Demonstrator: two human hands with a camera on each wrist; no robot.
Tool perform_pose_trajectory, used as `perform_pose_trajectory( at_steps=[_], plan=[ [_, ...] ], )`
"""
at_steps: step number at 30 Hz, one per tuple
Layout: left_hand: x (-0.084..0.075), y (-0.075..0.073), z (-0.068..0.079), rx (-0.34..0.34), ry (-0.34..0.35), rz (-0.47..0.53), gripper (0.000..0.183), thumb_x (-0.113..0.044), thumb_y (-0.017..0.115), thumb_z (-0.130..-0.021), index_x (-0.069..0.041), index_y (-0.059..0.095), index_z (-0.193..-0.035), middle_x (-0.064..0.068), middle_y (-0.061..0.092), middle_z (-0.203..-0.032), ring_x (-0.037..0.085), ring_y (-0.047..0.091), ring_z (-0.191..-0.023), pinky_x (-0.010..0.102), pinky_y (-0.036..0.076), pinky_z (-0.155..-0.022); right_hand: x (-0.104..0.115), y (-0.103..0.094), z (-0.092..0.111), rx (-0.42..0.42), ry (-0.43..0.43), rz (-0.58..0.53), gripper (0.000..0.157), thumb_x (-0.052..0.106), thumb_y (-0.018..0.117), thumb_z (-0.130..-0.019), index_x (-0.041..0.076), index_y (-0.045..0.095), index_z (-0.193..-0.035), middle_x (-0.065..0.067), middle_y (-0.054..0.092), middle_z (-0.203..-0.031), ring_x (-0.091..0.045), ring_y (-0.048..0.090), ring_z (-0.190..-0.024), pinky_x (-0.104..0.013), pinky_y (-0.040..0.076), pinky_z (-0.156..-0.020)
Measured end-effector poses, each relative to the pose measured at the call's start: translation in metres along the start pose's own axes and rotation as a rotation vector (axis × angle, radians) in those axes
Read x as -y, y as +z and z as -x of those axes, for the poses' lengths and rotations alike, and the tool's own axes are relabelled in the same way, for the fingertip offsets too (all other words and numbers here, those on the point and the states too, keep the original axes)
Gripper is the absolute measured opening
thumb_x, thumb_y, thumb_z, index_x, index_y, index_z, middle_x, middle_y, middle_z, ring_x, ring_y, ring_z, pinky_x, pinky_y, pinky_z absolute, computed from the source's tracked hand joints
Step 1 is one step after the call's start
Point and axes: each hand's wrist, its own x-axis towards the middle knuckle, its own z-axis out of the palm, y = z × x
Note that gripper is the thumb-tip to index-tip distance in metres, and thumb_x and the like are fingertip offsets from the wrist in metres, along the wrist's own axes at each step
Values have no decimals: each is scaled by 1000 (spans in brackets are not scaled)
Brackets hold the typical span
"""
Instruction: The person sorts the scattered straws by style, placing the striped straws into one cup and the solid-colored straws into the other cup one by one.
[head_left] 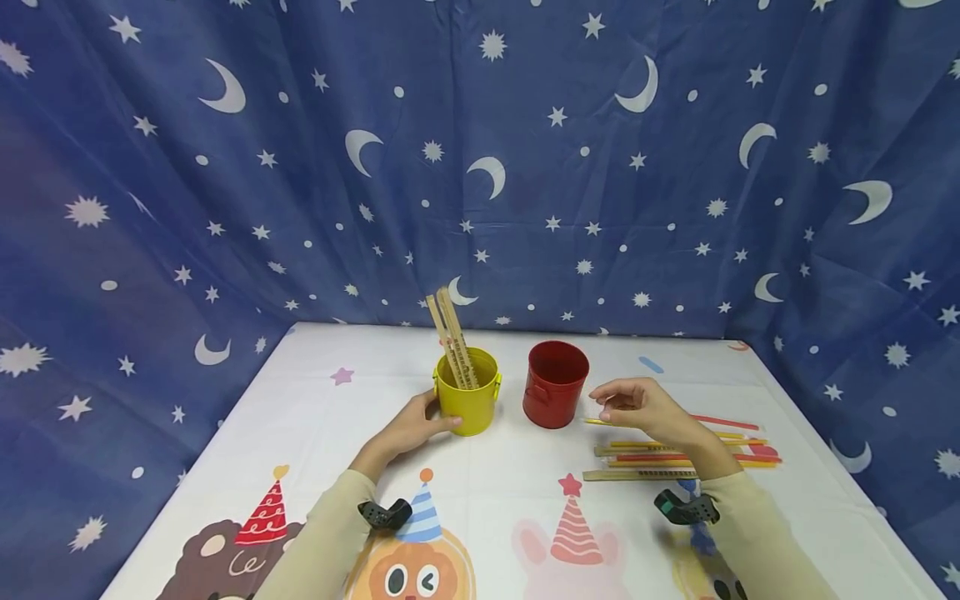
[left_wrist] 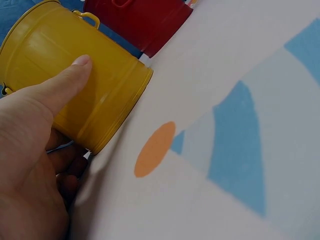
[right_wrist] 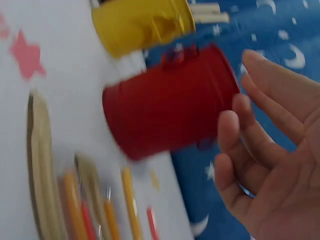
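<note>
My left hand (head_left: 405, 429) holds a small yellow bucket (head_left: 471, 410) by its side. Its thumb lies across the front, and the other fingers are partly hidden behind. Several tan paper-wrapped sticks (head_left: 454, 342) with dark print lean out of the bucket's top. To the right stands a red bucket (head_left: 553, 404), upright. My right hand (head_left: 651, 410) hovers just right of it, fingers loosely bent with nothing between them. In the right wrist view, the fingertips (right_wrist: 227, 122) overlap the red bucket's rim. Beneath that hand lie thin red and yellow straw-like sticks (head_left: 738, 458).
More tan wrapped sticks (head_left: 637, 476) lie in the same row on the right of the table. A white tablecloth (head_left: 360, 350) with cartoon animals in party hats covers the table. Behind it hangs a blue curtain (head_left: 480, 225) with moons and stars.
</note>
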Motion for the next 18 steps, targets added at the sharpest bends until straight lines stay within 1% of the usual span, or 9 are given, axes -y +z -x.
perform_pose_trajectory(
  at_steps=[3, 6, 9, 11, 13, 15, 18],
  plan=[
    [-2, 0, 2, -6, -3, 2, 91, -41, 76, -88, 2, 33, -156, 20, 34, -163, 36, 28, -154, 51, 20, -129, -13, -12, 9, 47, 4, 7, 33, 5, 68, -94, -8, 65, -124, 19, 71, -112, -9, 66, -91, -19, 59, -80],
    [-4, 0, 2, -8, -2, 8, 90, -39, 77, -88, 3, 33, -155, 22, 34, -162, 37, 29, -154, 52, 20, -128, -24, -22, 19, 94, 24, -4, 33, 2, 67, -94, -12, 63, -123, 13, 72, -109, -11, 65, -86, -19, 58, -76],
    [-5, -1, 2, -6, -1, 9, 90, -38, 76, -88, 3, 33, -155, 22, 33, -163, 37, 28, -154, 52, 21, -128, -34, -30, 26, 132, 56, -9, 33, 1, 66, -94, -15, 61, -123, 5, 72, -105, -10, 61, -85, -19, 54, -72],
    [-5, -1, 2, -4, 0, 5, 90, -39, 76, -89, 4, 33, -155, 22, 33, -163, 37, 28, -154, 52, 21, -128, -40, -34, 30, 145, 69, -5, 32, 0, 65, -95, -16, 61, -122, 3, 69, -97, -8, 56, -81, -21, 50, -65],
    [-5, -1, 2, -3, 0, 6, 90, -38, 76, -89, 4, 33, -155, 22, 33, -163, 36, 29, -154, 51, 22, -128, -44, -37, 33, 148, 93, 7, 32, 1, 64, -95, -15, 61, -123, 2, 65, -94, -7, 54, -80, -24, 47, -64],
    [-5, -1, 2, -4, -2, 9, 90, -39, 76, -89, 3, 32, -155, 22, 32, -163, 36, 29, -154, 50, 22, -128, -46, -39, 36, 165, 122, -24, 34, 3, 63, -97, -16, 60, -125, 4, 62, -91, -7, 54, -80, -25, 48, -65],
    [-3, -1, 2, -2, -1, 6, 90, -39, 76, -89, 4, 32, -155, 22, 33, -163, 37, 30, -153, 51, 22, -128, -45, -40, 39, 191, 164, -40, 37, 7, 63, -98, -15, 59, -127, 5, 64, -99, -6, 54, -85, -23, 49, -70]
  ],
)
